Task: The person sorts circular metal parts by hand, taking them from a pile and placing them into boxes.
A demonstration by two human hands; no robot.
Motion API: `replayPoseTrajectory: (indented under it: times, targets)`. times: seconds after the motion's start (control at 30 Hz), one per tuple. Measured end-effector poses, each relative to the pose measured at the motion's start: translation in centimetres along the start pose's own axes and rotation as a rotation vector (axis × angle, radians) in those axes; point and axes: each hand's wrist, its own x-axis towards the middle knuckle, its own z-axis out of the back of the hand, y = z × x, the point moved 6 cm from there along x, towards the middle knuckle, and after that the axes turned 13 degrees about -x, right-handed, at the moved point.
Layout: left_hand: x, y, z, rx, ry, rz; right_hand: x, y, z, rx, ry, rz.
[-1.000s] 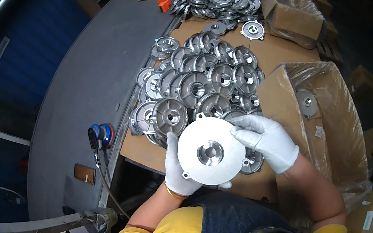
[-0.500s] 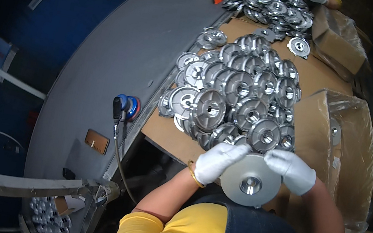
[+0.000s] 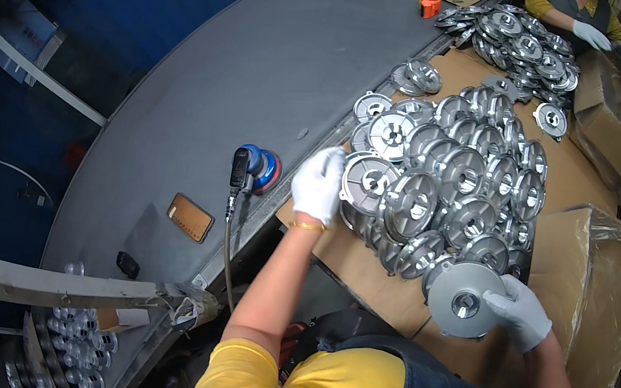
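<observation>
My right hand (image 3: 520, 312), in a white glove, grips the right edge of a round grey metal cover (image 3: 444, 305). The cover's smooth face and shiny central hub point up, above the near end of a pile of similar covers (image 3: 464, 171). My left hand (image 3: 318, 184), also gloved, is raised beside the pile's left edge, next to a ribbed cover (image 3: 370, 182). Its fingers look loosely bent with nothing visible in them; whether they touch that cover I cannot tell. A blue disc sander (image 3: 255, 169) with a hose lies on the grey bench to the left of this hand.
A phone in a brown case (image 3: 190, 218) lies on the grey bench (image 3: 172, 128). Open cartons with plastic liners (image 3: 599, 278) stand at right. Across the table a co-worker's gloved hand (image 3: 592, 36) is near another heap of covers (image 3: 519, 48). An orange cup (image 3: 429, 5) is nearby.
My left hand has let go of the cover and moved left and away from me to the pile's edge. My right hand keeps the cover, now lower on its edge. The view has shifted.
</observation>
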Motion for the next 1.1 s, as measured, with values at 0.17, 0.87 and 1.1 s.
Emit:
replayPoseTrajectory:
  times: [0.17,0.87,1.1]
  targets:
    - [6.9,9.9,2.8,0.441,0.013,-0.025,1.4,1.6,-2.8,-0.053,0.002,-0.059]
    - [3.4,13.4,6.5,-0.525,0.0,0.504,18.6,-6.3,-23.7,0.495,0.153,-0.154]
    - [-10.0,12.7,14.8,-0.291,0.013,0.574,19.8,-6.8,-25.8,0.606,0.171,-0.237]
